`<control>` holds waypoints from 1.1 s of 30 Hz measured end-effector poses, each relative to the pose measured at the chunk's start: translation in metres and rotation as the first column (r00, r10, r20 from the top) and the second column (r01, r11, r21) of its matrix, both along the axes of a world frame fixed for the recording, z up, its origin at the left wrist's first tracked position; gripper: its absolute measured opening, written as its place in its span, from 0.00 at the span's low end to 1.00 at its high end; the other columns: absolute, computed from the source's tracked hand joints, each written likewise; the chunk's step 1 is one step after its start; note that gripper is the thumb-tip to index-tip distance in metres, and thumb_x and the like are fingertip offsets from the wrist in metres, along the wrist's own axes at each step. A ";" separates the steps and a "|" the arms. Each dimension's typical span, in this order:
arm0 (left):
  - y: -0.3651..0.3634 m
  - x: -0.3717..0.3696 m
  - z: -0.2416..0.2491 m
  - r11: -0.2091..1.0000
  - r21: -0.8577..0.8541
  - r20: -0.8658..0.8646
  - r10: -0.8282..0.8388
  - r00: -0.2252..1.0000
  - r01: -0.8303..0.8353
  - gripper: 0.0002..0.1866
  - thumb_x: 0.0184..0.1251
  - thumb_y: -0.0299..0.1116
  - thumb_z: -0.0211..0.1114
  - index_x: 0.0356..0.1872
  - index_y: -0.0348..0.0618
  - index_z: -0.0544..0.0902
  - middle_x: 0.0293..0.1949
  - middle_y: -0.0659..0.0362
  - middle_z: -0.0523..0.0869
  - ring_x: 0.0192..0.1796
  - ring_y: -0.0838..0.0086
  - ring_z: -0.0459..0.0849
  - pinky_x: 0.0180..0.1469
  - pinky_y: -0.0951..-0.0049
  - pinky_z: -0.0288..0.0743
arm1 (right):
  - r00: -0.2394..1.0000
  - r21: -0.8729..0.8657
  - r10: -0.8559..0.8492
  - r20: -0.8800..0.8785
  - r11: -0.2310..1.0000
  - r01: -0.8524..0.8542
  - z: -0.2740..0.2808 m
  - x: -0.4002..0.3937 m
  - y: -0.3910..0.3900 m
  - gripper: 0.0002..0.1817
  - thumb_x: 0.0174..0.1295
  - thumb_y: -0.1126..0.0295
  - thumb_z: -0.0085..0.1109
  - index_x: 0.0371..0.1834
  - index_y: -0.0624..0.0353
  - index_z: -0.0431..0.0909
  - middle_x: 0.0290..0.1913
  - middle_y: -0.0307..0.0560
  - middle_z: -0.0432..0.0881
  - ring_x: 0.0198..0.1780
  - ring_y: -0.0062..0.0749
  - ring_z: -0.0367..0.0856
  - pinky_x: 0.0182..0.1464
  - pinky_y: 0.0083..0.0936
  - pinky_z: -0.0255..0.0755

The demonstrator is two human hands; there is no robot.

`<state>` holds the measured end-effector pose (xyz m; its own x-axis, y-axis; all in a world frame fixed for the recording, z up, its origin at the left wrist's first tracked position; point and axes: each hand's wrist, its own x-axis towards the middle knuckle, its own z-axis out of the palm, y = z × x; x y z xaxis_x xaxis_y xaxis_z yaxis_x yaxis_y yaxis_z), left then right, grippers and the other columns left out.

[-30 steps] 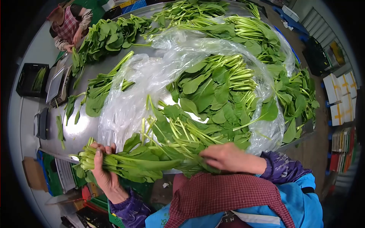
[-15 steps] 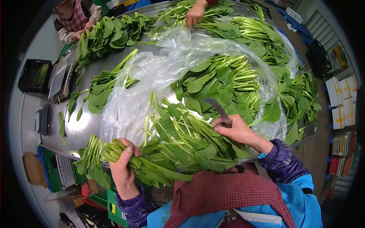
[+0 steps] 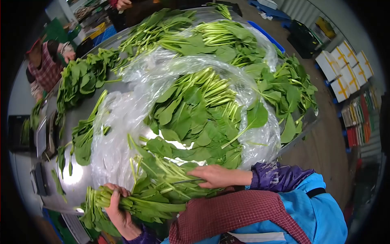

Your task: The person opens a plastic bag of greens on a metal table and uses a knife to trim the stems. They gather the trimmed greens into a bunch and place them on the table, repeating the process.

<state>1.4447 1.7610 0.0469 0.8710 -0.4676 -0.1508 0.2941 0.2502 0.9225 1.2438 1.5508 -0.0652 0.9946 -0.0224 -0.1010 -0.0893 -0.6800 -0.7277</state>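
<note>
The left hand closes round the stems of a bunch at the near edge of the table, thumb over the top, leaves trailing right. That grip seems best kept firm without crushing, stem ends level. The right hand pinches a thin dark tool, which lies over the loose greens; its edge is best turned away from the left fingers, with leaves eased apart rather than tugged. Beyond, more greens lie heaped on crumpled plastic.

Counting from the left: one black crate, one person in a checked apron, one bunch in the left hand, one hand of another person at the top, one tool, about seven white boxes. Leaves overlap too much to count.
</note>
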 end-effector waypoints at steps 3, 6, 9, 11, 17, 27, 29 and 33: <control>-0.003 0.002 -0.003 1.000 0.016 0.020 0.000 1.000 0.000 0.13 0.53 0.24 0.63 0.37 0.40 0.69 0.29 0.58 0.71 0.28 0.71 0.71 0.34 0.71 0.68 | 0.994 0.168 -0.034 0.100 0.986 0.017 0.015 0.006 -0.028 0.27 0.56 0.61 0.59 0.56 0.64 0.69 0.43 0.56 0.77 0.41 0.45 0.79 0.41 0.37 0.76; -0.004 0.003 -0.001 1.000 0.027 0.024 -0.010 1.000 0.010 0.12 0.53 0.25 0.64 0.36 0.39 0.69 0.28 0.58 0.70 0.28 0.71 0.71 0.34 0.70 0.68 | 0.925 0.048 -0.330 0.189 0.944 0.327 0.025 0.004 -0.065 0.18 0.56 0.63 0.59 0.46 0.64 0.75 0.41 0.53 0.79 0.39 0.41 0.79 0.42 0.35 0.75; -0.007 0.002 0.000 1.000 0.022 0.037 0.001 0.999 -0.002 0.12 0.53 0.25 0.63 0.36 0.39 0.69 0.28 0.57 0.70 0.28 0.71 0.71 0.34 0.70 0.68 | 0.848 0.055 -0.523 0.084 0.852 0.520 0.049 0.004 -0.105 0.15 0.54 0.66 0.58 0.41 0.65 0.77 0.37 0.53 0.79 0.40 0.40 0.79 0.42 0.35 0.74; -0.009 0.001 -0.001 1.000 0.019 0.043 0.015 0.999 -0.016 0.12 0.53 0.24 0.63 0.35 0.39 0.69 0.28 0.57 0.70 0.28 0.71 0.71 0.34 0.70 0.69 | 0.793 -0.032 -0.586 0.168 0.800 0.599 0.046 0.011 -0.134 0.13 0.53 0.69 0.58 0.39 0.64 0.78 0.36 0.52 0.80 0.39 0.41 0.79 0.41 0.35 0.74; -0.015 -0.002 0.004 1.000 0.010 0.018 -0.007 1.000 0.006 0.12 0.53 0.24 0.63 0.36 0.39 0.70 0.28 0.57 0.71 0.29 0.70 0.72 0.35 0.70 0.68 | 0.790 -0.338 -0.471 0.391 0.725 0.600 0.060 0.059 -0.213 0.17 0.52 0.73 0.58 0.47 0.60 0.75 0.45 0.52 0.77 0.43 0.49 0.78 0.45 0.38 0.73; -0.009 0.002 -0.003 0.999 0.018 -0.005 0.034 0.999 -0.033 0.12 0.52 0.23 0.63 0.36 0.38 0.70 0.29 0.56 0.72 0.29 0.70 0.72 0.35 0.70 0.69 | 0.932 -0.595 -0.339 0.130 0.725 0.346 0.061 0.059 -0.204 0.12 0.55 0.63 0.61 0.30 0.63 0.78 0.31 0.53 0.78 0.35 0.48 0.80 0.36 0.39 0.75; -0.011 0.005 -0.010 0.999 0.011 -0.012 0.053 0.998 -0.053 0.12 0.52 0.22 0.63 0.36 0.38 0.70 0.29 0.56 0.72 0.30 0.69 0.73 0.35 0.71 0.69 | 0.940 -0.377 -0.312 -0.137 0.894 0.242 0.071 0.051 -0.161 0.13 0.55 0.62 0.62 0.29 0.64 0.79 0.26 0.52 0.78 0.30 0.46 0.80 0.34 0.37 0.75; -0.023 -0.001 -0.003 0.999 0.010 -0.037 0.035 0.999 -0.035 0.11 0.52 0.21 0.63 0.36 0.38 0.70 0.29 0.56 0.72 0.30 0.69 0.73 0.35 0.71 0.69 | 0.967 -0.124 -0.240 0.084 0.960 0.249 0.032 0.024 -0.092 0.17 0.55 0.57 0.62 0.33 0.62 0.80 0.25 0.52 0.79 0.26 0.40 0.79 0.31 0.33 0.73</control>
<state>1.4438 1.7378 0.0436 0.8806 -0.4353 -0.1874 0.3193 0.2526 0.9134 1.2682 1.4589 -0.0329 0.9614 -0.2748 -0.0132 -0.2187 -0.7341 -0.6428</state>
